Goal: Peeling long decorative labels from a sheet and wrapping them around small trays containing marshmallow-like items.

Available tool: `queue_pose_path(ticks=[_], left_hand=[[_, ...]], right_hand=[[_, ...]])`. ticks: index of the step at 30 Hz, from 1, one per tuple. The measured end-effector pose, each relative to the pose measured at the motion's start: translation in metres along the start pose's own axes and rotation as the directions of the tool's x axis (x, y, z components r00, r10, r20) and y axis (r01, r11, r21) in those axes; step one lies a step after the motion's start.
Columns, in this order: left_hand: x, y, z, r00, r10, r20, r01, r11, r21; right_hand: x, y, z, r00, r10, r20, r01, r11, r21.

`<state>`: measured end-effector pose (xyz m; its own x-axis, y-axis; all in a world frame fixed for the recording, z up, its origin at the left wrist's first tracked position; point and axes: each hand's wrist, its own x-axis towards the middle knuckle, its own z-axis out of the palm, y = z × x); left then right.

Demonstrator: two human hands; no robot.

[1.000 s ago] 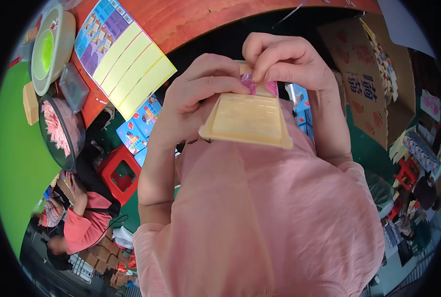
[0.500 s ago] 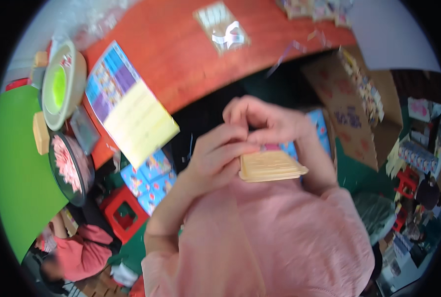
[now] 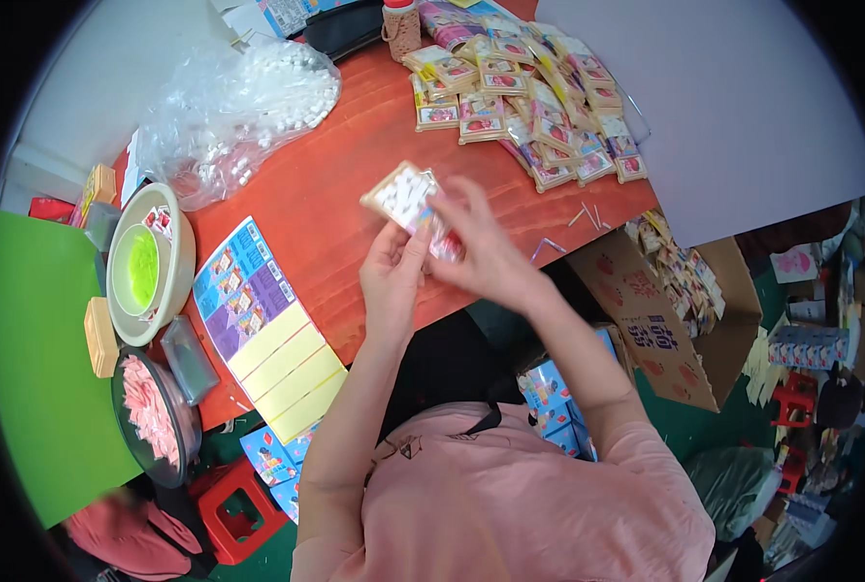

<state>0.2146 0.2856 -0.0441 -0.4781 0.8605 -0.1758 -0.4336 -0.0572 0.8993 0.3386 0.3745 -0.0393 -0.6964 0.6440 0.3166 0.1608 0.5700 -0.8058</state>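
Over the front edge of the red table I hold a small flat beige plastic case [image 3: 403, 192]. White pieces fill its upper part, and a shiny coloured wrapper or label covers the lower end. My left hand [image 3: 391, 281] grips it from below, thumb on the front. At its right side my right hand [image 3: 481, 247] closes round the wrapped end, its fingers bent and a little blurred. Left of my hands lies a sheet of blue, purple and yellow labels [image 3: 267, 330]. A heap of similar packed cases [image 3: 529, 97] covers the far right of the table.
At the left stand a pale basin [image 3: 182, 262] with a bright green item, and a dark bowl of pink pieces [image 3: 151, 412]. A clear bag of white pieces [image 3: 277, 97] lies behind. To the right is an open carton [image 3: 665, 330]; a red stool [image 3: 238, 509] stands lower left.
My hands have moved up and forward from my chest to over the table. A beige tray was by my hands; now they hold a case with white pieces. My view has shifted, showing more table.
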Motion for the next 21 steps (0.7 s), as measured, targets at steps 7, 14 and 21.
queue_pose_path(ticks=[7,14,21], left_hand=[[0.011,-0.026,-0.001,0.789,0.455,0.413,-0.493,0.068,0.868],[0.012,-0.042,-0.013,0.832,0.284,0.477,-0.468,-0.103,0.878],[-0.028,-0.028,-0.05,0.86,0.297,0.414,-0.421,-0.043,0.906]], right_hand=[[0.132,0.099,-0.111,0.829,-0.126,-0.545,-0.215,0.827,-0.519],[0.141,0.155,-0.137,0.865,0.035,-0.501,-0.436,0.546,-0.715],[0.061,0.068,-0.032,0.941,-0.227,-0.25,0.036,0.804,-0.594]])
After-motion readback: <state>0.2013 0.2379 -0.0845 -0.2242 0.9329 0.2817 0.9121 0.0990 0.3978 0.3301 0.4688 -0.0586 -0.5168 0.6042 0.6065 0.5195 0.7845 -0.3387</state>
